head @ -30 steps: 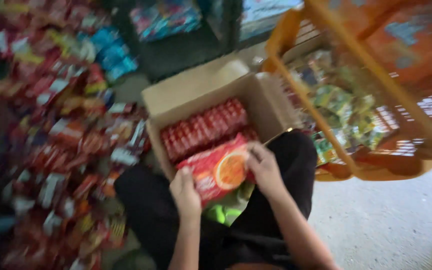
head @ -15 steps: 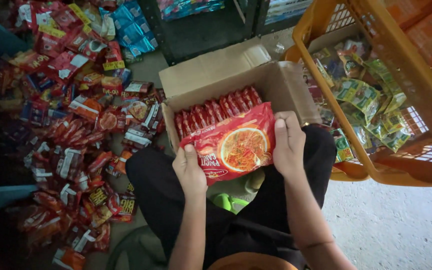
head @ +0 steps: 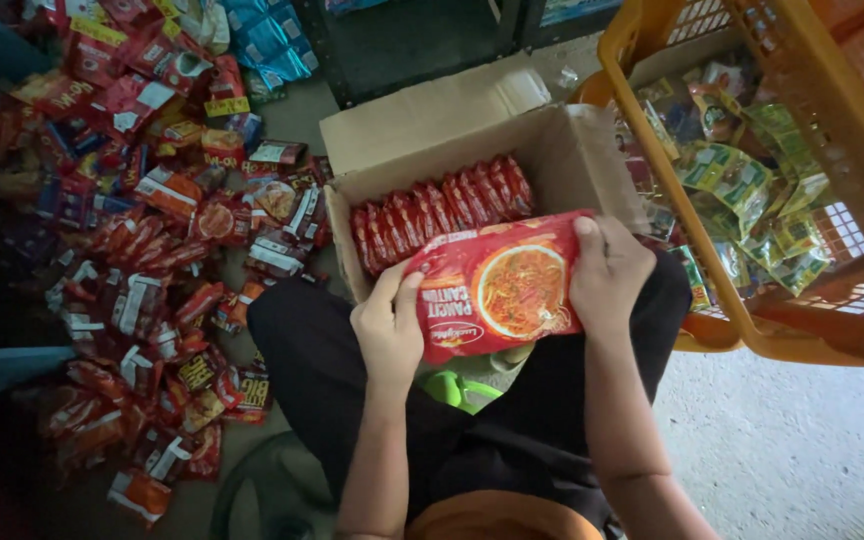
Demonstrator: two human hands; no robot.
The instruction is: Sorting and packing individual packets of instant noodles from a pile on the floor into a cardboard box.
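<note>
Both hands are gripping a red noodle packet (head: 497,285) flat over the lap: the left hand (head: 389,325) is clamping its near end, fingers wrapped over the edge, while the right hand (head: 607,270) is pinching the far end, fingers closed on the wrapper. Just beyond, an open cardboard box (head: 562,160) is sitting on the floor, a row of red packets (head: 442,205) standing along its back wall. Further left, loose snack packets (head: 142,240) are sprawling across the floor. Right, an orange basket (head: 752,320) is holding green packets (head: 742,190).
</note>
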